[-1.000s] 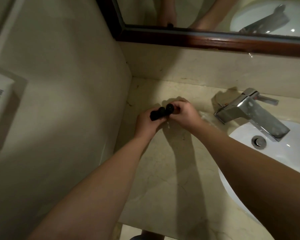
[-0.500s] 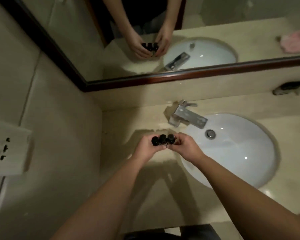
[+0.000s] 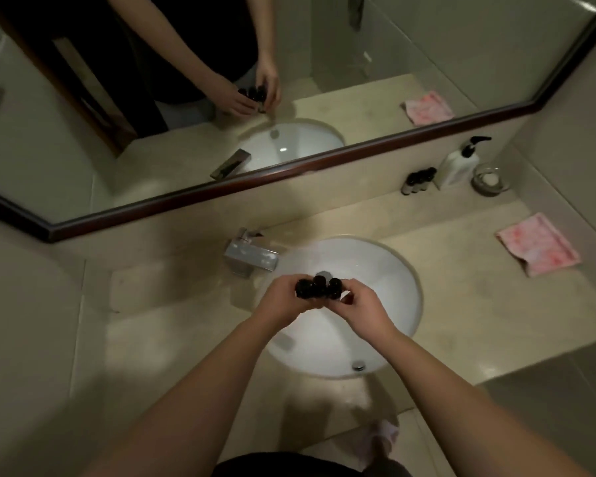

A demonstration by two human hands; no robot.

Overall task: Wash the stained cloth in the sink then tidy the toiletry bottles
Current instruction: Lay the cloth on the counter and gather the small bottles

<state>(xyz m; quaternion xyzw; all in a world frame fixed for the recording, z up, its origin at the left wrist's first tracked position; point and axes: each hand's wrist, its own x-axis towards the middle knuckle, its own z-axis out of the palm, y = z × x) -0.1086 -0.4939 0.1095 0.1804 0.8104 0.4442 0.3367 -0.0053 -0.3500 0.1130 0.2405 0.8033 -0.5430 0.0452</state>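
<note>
Two bare arms reaching forward from the bottom edge. Left grip (image 3: 283, 297) and right grip (image 3: 360, 309) close together, both clamped on three small bottles (image 3: 319, 287). Bottles dark, almost black, with round dark caps, bunched side by side and touching. Held up over the near left part of the sink (image 3: 393, 270), not resting on anything. Left fingers curled round the left bottle, right fingers curled under the right one. Labels too dark to read.

Sink white, round, set into a pale stone surface (image 3: 186, 321). Small metal hole (image 3: 358, 365) in the near wall of the bowl. Shiny square tap (image 3: 250, 256) just behind the bowl on the left.

Far right on the surface, well apart from the sink, a pink cloth (image 3: 537, 244), flat, folded to a rough square, with lighter and darker pink patches.

Back right by the wall, more small dark bottles (image 3: 417, 180) standing in a row. Just beside them a white pump bottle (image 3: 458, 163) with a black top, then a round glass dish (image 3: 489, 179) with something white inside.

Above all that, a wide mirror with a dark wood frame (image 3: 289, 166), showing the hands, bottles, sink and cloth again.
</note>
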